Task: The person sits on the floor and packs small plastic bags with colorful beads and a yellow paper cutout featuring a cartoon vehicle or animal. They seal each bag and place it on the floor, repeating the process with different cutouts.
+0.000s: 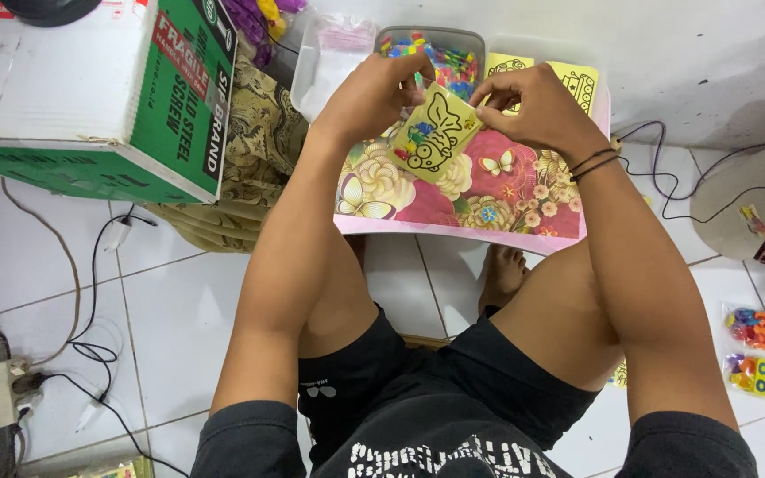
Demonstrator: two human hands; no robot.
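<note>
A small yellow card [440, 131] with a black line drawing is held tilted above a low pink table [462, 232] with a flowered top. My left hand [374, 93] grips the card's upper left edge. My right hand [533, 106] pinches its upper right corner. Some small coloured pieces sit on the card's lower left part. Behind the hands stands a grey tray [462, 40] full of small coloured plastic pieces, and more yellow cards [577, 80] lie at the table's far right.
A green and white cardboard box [99, 88] stands at the left beside patterned cloth [263, 133]. A clear plastic bag [334, 53] lies by the tray. Cables and a power strip [11, 385] lie on the tiled floor; two small packets [748, 350] lie at right.
</note>
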